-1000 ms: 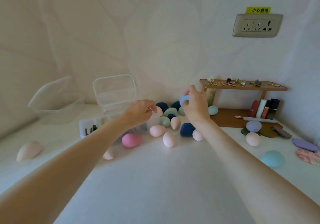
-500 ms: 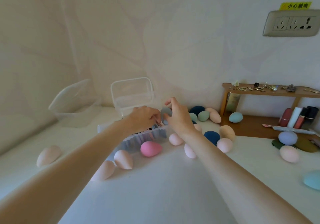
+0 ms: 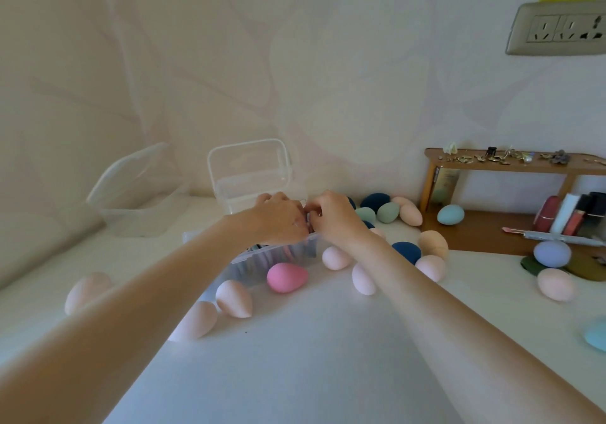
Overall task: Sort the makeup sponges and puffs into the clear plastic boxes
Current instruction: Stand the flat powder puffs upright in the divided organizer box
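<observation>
A low clear plastic box (image 3: 296, 250) with several flat puffs standing on edge inside sits mid-table. My left hand (image 3: 278, 218) and my right hand (image 3: 334, 217) meet over its far right end, fingers curled downward. A sliver of the blue sponge (image 3: 308, 219) shows between them, in my right hand's fingers. What my left fingers hold is hidden. A bright pink sponge (image 3: 287, 277) lies against the box front. Peach sponges (image 3: 233, 298) and a dark blue sponge (image 3: 406, 251) lie around it.
Two more clear boxes with raised lids stand behind, one centred (image 3: 249, 174) and one to the left (image 3: 137, 200). A wooden shelf (image 3: 492, 233) at right carries trinkets, lipsticks and a teal sponge (image 3: 451, 214). A lilac sponge (image 3: 552, 253) and a wall socket (image 3: 557, 28) are further right.
My right hand carried the blue sponge left from the sponge pile to the low box. Both hands came together over the box, and my view swung left.
</observation>
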Demonstrator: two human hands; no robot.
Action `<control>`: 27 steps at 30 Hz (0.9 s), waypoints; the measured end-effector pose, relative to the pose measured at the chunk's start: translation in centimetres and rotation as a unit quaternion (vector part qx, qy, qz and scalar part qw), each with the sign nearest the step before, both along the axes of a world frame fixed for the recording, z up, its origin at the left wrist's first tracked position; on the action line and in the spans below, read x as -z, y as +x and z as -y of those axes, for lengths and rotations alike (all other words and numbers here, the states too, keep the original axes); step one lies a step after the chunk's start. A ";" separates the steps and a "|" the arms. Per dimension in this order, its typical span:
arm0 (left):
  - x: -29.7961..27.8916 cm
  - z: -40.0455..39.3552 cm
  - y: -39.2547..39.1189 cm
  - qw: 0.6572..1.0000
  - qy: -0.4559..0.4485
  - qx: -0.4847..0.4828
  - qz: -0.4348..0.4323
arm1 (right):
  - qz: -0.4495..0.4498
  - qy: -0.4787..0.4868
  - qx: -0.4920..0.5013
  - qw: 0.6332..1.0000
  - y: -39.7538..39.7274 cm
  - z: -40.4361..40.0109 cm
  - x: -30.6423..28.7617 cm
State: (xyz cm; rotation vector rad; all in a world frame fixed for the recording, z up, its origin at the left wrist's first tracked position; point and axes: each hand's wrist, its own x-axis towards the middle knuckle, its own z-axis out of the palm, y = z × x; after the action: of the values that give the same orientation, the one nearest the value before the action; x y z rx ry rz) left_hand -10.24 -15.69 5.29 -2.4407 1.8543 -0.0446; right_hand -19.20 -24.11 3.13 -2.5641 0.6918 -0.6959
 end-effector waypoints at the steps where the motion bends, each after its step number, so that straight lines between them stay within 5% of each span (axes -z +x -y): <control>1: -0.1 0.0 0.1 1.000 0.008 0.010 0.019 | 0.000 0.000 -0.001 1.000 0.0 0.1 0.0; 13: -1.2 -1.4 1.1 0.980 -0.018 0.129 0.152 | 0.058 0.027 0.016 0.998 -0.3 0.1 0.9; 17: -1.1 -0.7 1.0 0.993 -0.029 0.079 0.084 | 0.004 0.019 0.014 1.000 -0.2 0.0 0.9; 21: -0.8 0.0 0.8 0.995 -0.063 0.035 -0.076 | 0.002 0.014 0.016 1.000 -0.3 -0.1 1.0; 27: -0.5 -0.5 1.0 0.989 -0.127 0.038 -0.060 | -0.010 -0.021 -0.017 1.000 -1.7 -0.5 0.5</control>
State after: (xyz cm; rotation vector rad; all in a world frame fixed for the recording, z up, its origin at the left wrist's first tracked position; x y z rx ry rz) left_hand -9.20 -15.17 5.77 -2.5869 2.1121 -0.1514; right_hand -20.92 -23.66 2.63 -2.6180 0.6461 -0.6824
